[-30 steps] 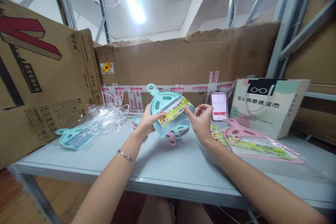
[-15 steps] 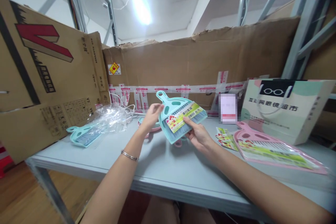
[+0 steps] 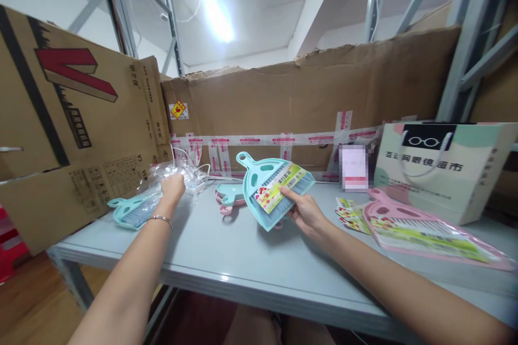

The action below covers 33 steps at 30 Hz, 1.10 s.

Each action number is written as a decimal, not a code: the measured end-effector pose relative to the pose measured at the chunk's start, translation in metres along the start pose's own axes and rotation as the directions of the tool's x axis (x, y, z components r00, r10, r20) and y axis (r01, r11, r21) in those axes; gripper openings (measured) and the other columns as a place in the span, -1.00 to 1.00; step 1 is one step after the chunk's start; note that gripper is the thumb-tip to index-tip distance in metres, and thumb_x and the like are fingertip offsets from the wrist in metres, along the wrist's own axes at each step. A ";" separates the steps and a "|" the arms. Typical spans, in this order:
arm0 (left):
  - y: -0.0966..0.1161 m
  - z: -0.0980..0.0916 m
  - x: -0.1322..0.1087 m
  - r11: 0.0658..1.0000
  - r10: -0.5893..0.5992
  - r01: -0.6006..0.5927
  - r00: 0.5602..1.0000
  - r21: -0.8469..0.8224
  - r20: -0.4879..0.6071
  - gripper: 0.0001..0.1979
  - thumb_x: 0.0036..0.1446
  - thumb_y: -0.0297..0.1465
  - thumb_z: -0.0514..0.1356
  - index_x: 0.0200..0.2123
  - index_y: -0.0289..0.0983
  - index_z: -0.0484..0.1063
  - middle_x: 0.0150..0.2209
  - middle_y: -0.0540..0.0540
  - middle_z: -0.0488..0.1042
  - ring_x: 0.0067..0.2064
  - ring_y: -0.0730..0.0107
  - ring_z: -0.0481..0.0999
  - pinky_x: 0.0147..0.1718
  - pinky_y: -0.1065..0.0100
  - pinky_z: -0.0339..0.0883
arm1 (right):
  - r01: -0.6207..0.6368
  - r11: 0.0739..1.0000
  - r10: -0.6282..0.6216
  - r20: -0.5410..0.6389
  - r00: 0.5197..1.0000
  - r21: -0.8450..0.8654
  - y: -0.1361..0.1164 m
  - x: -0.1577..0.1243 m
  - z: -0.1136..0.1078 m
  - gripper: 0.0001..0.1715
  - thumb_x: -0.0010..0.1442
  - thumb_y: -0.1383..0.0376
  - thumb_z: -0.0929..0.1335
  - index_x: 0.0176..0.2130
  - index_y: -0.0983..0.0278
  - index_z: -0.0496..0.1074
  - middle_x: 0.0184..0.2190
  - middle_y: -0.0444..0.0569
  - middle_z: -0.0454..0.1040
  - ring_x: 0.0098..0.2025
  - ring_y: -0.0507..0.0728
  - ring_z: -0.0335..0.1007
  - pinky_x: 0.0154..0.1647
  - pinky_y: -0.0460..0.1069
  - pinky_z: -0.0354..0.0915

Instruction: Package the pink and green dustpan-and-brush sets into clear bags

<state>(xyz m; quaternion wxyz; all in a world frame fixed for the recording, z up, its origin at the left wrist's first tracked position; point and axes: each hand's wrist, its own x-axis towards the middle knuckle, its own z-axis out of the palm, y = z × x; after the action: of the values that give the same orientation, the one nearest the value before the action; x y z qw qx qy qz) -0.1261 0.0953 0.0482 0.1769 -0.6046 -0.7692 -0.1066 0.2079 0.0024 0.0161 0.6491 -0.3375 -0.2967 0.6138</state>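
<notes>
My right hand (image 3: pixel 305 211) is closed on the lower right edge of a mint-green dustpan (image 3: pixel 253 183), its thumb on the front. A small brush with grey-blue bristles and a colourful printed card (image 3: pixel 279 188) lies against the pan. Over at the left, my left hand (image 3: pixel 173 188) is among crumpled clear plastic bags (image 3: pixel 156 178), its fingers curled. Whatever those fingers grip is hidden. Just below that hand lies another mint-green dustpan (image 3: pixel 123 213) with a brush, partly under plastic. Behind the held set are pink and mint pieces (image 3: pixel 230 197) on the table.
A bagged pink dustpan set (image 3: pixel 424 226) and printed cards (image 3: pixel 350 218) lie on the grey table (image 3: pixel 226 259) at right. Behind them stands a paper bag (image 3: pixel 437 172). Cardboard boxes (image 3: pixel 259 102) wall off the back and left; a white cable (image 3: pixel 204 167) runs behind the plastic.
My left hand has let go of the dustpan's handle end and moved left to the plastic bags. The right hand still holds the dustpan, now slightly lower.
</notes>
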 end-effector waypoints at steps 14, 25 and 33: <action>-0.010 0.006 -0.020 0.958 0.279 -0.284 0.955 -0.034 -0.097 -0.68 0.05 -0.51 -0.02 -0.29 -0.16 0.50 -0.05 -0.11 0.45 0.05 0.12 0.29 -0.03 0.09 0.06 | 0.010 1.000 -0.010 -0.036 0.999 0.007 -0.009 0.001 0.000 -0.90 0.01 0.48 0.37 -0.36 0.36 0.44 -0.54 -0.07 0.55 -0.54 0.06 0.46 -0.52 -0.07 0.43; 0.050 -0.005 -0.016 1.000 -0.024 0.023 0.984 -0.011 -0.177 -0.52 0.06 -0.20 0.09 -0.06 -0.45 0.33 -0.02 -0.46 0.33 0.02 -0.10 0.29 -0.14 0.02 0.24 | 0.009 0.999 -0.010 -0.021 1.000 -0.038 -0.006 0.000 -0.001 -0.90 0.02 0.47 0.37 -0.35 0.36 0.43 -0.54 -0.07 0.55 -0.54 0.05 0.46 -0.51 -0.07 0.43; 0.052 -0.030 -0.018 1.000 0.010 -0.010 0.986 -0.001 -0.166 -0.67 0.13 -0.59 -0.12 -0.12 -0.41 0.34 -0.13 -0.36 0.40 -0.09 0.09 0.42 -0.27 0.24 0.31 | 0.004 1.000 -0.004 -0.008 1.000 -0.027 -0.010 -0.006 0.001 -0.89 0.00 0.46 0.37 -0.36 0.36 0.44 -0.52 -0.05 0.55 -0.53 0.06 0.45 -0.53 -0.08 0.41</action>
<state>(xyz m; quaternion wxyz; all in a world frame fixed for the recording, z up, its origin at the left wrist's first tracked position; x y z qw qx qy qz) -0.0677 0.0807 0.0661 0.2403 -0.5976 -0.7487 -0.1564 0.2127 -0.0040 0.0254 0.6470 -0.3481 -0.3030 0.6070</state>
